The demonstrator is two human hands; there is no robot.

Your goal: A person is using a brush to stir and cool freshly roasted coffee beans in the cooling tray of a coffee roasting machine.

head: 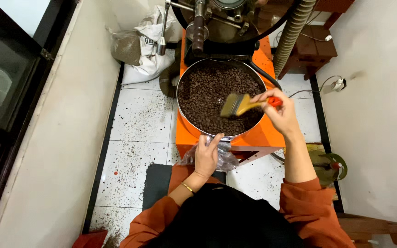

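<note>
A round metal cooling tray [183, 120] on an orange roaster holds dark roasted coffee beans [207, 94]. My right hand [279, 112] grips a paintbrush [241, 104] with an orange handle; its bristles hover over the beans at the tray's right side. At the tray's near rim, my left hand [207, 154] clutches a clear plastic bag [226, 158], which hangs against the orange machine front [258, 138]. A thin gold bracelet circles my left wrist.
The roaster drum and levers [207, 23] stand behind the tray, with a ribbed hose [290, 34] to the right. Sacks [138, 46] lean in the far corner. Spilled beans speckle the white tiled floor [138, 119]. A dark mat [155, 181] lies at my feet. Walls close in on both sides.
</note>
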